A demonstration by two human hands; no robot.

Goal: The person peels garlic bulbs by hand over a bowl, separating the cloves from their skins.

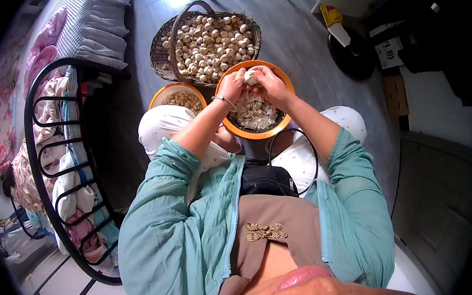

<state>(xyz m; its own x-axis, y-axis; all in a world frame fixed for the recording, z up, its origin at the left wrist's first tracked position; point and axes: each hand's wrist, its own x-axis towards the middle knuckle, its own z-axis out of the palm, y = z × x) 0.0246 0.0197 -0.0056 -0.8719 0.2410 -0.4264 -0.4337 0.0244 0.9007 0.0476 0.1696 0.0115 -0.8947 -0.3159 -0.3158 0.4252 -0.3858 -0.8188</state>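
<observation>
Grey floor, metal rack alongside. Left hand and right hand both pinch one pale bulb over the orange bowl of peelings. Advice: keep fingertips tight, peel above bowl. Basket sits beyond.

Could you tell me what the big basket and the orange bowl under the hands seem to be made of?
The basket looks like woven wicker or cane: brown interlaced strands, matte, with a looped handle. The orange bowl appears to be plastic: smooth, uniformly coloured rim with a slight sheen.
</observation>
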